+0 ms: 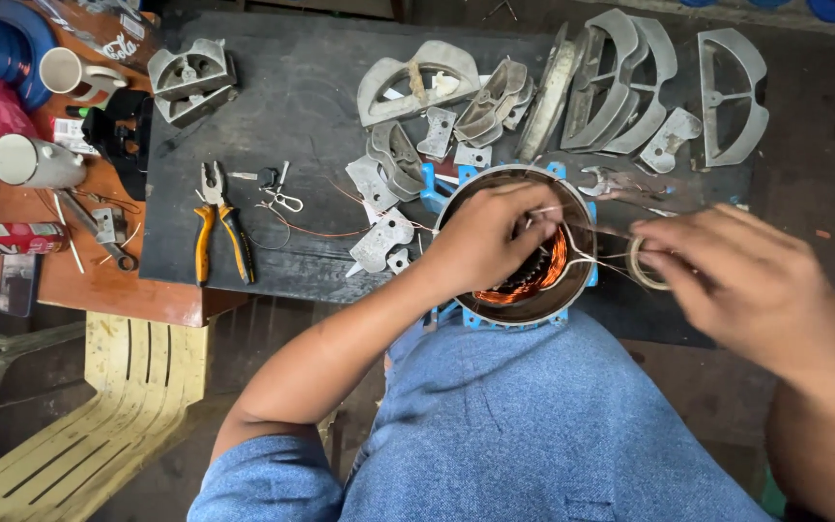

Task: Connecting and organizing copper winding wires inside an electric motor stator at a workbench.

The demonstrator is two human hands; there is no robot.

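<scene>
**Both hands at the stator, thread stretched between them**

Nearest me: blue-clad lap, with the stator (524, 253) resting at its far edge against the dark desk (282, 106). It's a round metal shell in a blue frame, copper windings showing inside on the right.

Left hand (483, 235) lies over the stator's open top, fingers (526, 208) curled and pinched shut on a thin pale thread (587, 259) just above the copper. Thread runs right, out over the rim.

Right hand (751, 282) sits just right of the stator, clear of the shell. Its fingers close around a small roll of tape or cord (646, 263); the roll shows at the fingertips, facing the stator. Motion blur here, so I can't tell the exact grip.

Further out on the desk: yellow-handled pliers (221, 235) to the left, loose copper wire beside them. Beyond that, a scatter of grey metal winding formers (620, 82) along the far edge.

Far left: an orange table (99, 285) with two white mugs (36, 160). A pale plastic chair (118, 387) stands below it.
</scene>
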